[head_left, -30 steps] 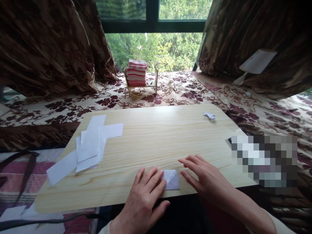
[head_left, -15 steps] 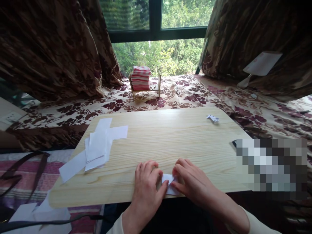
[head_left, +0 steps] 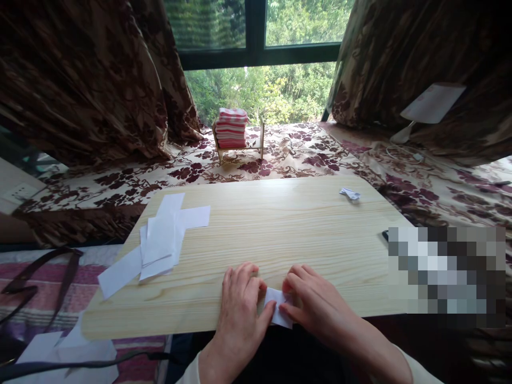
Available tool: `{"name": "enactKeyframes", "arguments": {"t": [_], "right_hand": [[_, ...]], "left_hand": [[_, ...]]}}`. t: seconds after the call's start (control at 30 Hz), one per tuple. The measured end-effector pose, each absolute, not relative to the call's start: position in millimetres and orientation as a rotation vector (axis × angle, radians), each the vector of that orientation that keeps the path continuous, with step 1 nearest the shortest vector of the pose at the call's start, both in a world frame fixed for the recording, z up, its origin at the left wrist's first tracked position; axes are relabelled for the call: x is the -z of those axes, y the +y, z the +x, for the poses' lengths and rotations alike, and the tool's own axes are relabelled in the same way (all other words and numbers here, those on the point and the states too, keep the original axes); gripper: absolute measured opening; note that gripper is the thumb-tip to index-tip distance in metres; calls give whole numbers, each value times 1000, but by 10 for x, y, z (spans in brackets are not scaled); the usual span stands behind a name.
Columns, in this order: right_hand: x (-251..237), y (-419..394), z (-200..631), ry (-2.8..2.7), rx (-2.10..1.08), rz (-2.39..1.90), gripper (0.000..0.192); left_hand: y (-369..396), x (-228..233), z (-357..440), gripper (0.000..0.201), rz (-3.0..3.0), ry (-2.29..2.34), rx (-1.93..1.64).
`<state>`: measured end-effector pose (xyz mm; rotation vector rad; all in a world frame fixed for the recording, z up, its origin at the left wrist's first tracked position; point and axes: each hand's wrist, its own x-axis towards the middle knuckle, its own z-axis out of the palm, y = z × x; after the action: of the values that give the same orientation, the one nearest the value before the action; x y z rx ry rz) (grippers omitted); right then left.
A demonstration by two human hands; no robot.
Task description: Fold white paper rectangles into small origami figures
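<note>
Folded paper [head_left: 279,311]: small, white, at the near edge of the counter [head_left: 280,224], partly overhanging it, between the two hands.

Left hand [head_left: 240,314]: palm down on the counter's near edge, thumb and fingers closed on the paper's left side; grip pinched on the paper.

Right hand [head_left: 316,304]: fingers curled over the paper's right side, fingertips touching it; grip closed on the paper. The two hands nearly meet over it.

Paper slips [head_left: 160,240]: loose white stack, fanned, on the counter's left part, well apart from the hands; one slip juts over the left edge.

Paper scrap [head_left: 350,193]: small, crumpled or folded, white, near the counter's far right corner.

Dark object [head_left: 384,233]: at the right edge, mostly hidden behind a pixelated patch; kind cannot be told.

Wooden rack [head_left: 239,144]: beyond the counter, on a floral cloth [head_left: 312,154], holding a pile of red and white striped cloths [head_left: 232,128].

Curtains [head_left: 88,80]: brown, patterned, to either side of a window [head_left: 256,53] with green trees behind.

More white sheets [head_left: 68,346]: below the counter at the lower left, beside a dark cable.
</note>
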<state>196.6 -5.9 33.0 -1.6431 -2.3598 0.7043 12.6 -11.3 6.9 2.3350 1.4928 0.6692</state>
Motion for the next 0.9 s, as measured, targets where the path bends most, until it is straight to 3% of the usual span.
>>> {"name": "enactKeyframes", "arguments": {"t": [0.27, 0.9], "right_hand": [[-310, -127, 1919, -2339, -633, -1736, 13], [-101, -299, 1931, -2077, -621, -1647, 14]], "left_hand": [[-183, -102, 131, 12, 2422, 1512, -692], [-226, -66, 181, 20, 2205, 1246, -830]]}}
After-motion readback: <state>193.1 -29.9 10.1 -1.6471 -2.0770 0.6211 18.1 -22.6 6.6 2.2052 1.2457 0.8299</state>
